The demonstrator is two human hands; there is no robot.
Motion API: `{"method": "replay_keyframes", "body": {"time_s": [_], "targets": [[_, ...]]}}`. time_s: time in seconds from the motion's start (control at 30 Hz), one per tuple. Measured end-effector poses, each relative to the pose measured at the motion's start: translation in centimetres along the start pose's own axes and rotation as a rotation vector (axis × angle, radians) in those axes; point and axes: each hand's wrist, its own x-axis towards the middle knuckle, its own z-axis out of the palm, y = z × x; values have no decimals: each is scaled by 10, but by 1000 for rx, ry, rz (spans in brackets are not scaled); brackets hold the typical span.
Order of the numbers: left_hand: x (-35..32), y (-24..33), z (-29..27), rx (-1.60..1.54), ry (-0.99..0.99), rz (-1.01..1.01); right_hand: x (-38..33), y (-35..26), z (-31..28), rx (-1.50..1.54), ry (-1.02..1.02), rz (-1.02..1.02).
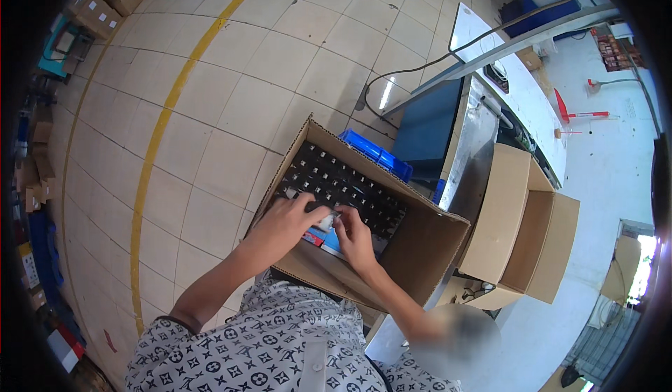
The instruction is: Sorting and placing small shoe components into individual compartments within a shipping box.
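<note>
Both my hands work inside an open cardboard box [455, 225] in front of me. My left hand [280, 224] is closed, its fingertips bent round a small whitish piece [326, 222]. Close beside it, my right hand [355, 239] pinches with thumb and forefinger at the same spot; what it grips is too small to make out. Under and beyond the hands lies a black layer [350, 190] set with rows of small silvery-white parts. A small blue and red pack [331, 242] shows between my hands, partly covered by them.
A blue plastic crate [374, 155] stands just beyond the box. On the right are a workbench [467, 136] with a metal frame and another open cardboard box [518, 231]. A cable [420, 68] hangs to the tiled floor, which bears a yellow line [164, 115]. Cartons [91, 14] stand far left.
</note>
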Motion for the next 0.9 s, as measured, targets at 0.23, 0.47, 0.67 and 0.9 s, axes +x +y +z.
{"method": "replay_keyframes", "body": {"time_s": [0.23,0.47,0.67,0.9], "targets": [[39,6,16,-629,219,-17,-31,-72,-50,-301,187,-396],[32,-5,32,-826,-26,-74,-14,-34,-18,19,115,-115],[3,-20,-11,-698,139,-123,18,117,41,480,-232,426],[8,-11,-11,-413,76,-137,39,192,87,46,-126,177]]}}
